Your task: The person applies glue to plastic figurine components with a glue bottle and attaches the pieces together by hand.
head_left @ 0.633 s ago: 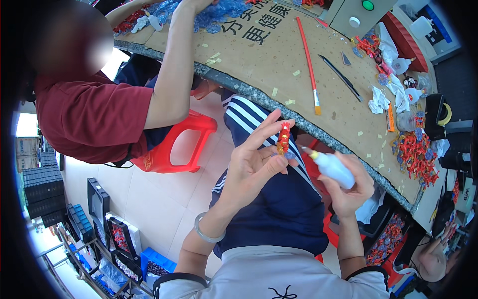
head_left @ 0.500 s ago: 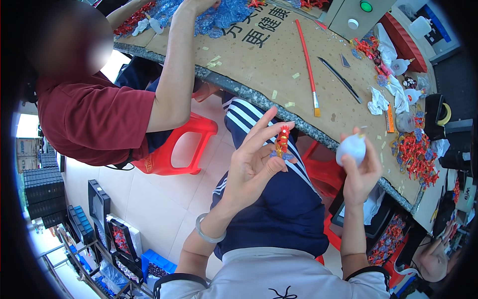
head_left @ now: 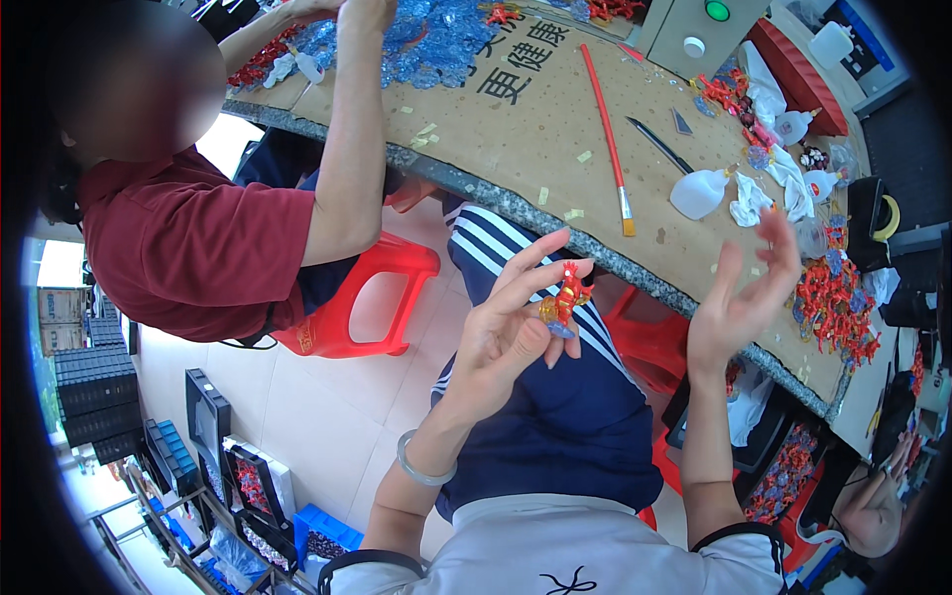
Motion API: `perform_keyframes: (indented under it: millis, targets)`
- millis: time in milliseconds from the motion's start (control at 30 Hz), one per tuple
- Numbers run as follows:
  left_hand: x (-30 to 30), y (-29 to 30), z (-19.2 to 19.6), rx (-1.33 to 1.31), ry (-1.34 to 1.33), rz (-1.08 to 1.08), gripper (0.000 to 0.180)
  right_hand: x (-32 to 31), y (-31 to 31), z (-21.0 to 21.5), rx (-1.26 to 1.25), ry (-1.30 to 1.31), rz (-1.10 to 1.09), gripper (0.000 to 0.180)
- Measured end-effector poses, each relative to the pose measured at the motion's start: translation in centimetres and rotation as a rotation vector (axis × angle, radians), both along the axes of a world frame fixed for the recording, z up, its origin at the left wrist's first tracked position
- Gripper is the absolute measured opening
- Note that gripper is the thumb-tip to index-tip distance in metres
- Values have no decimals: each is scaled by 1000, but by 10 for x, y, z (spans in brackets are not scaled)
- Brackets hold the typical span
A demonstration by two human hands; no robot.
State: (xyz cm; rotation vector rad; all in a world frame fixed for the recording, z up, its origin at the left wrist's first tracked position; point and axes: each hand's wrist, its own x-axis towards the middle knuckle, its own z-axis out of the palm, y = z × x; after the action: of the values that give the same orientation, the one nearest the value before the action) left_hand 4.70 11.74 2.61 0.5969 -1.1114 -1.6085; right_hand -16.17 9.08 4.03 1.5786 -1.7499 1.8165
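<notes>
My left hand (head_left: pixel 511 332) pinches a small figurine (head_left: pixel 569 295) above my lap. It has a red upper part, a yellow middle and a clear bluish base. My right hand (head_left: pixel 746 288) is raised at the table's edge, fingers apart and slightly blurred, holding nothing. A white squeeze bottle (head_left: pixel 700 193) with a thin nozzle lies on its side on the cardboard just beyond that hand. Right of my right hand is a heap of red figurines (head_left: pixel 836 317) with bluish bases.
A red-handled paintbrush (head_left: pixel 607 139) and a black pen (head_left: pixel 658 145) lie on the cardboard-covered table (head_left: pixel 535 149). A grey box (head_left: pixel 699 35) with a green button stands at the back. To the left, a co-worker in a maroon shirt (head_left: pixel 198 238) sits by a pile of clear blue pieces (head_left: pixel 431 40).
My right hand has let go of the white squeeze bottle, which now lies on the table. That hand has moved right and its fingers have spread. The figurine stays in my left hand, slightly turned.
</notes>
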Motion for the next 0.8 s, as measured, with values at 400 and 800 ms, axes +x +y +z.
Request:
perform_keyframes:
  millis: [400, 800]
  targets:
    - [-11, 0, 3, 84, -40, -57, 42, 15, 42, -13, 666, -429, 853, 16]
    - [-26, 11, -6, -590, -693, 677, 14, 55, 64, -39, 243, -682, 701, 15]
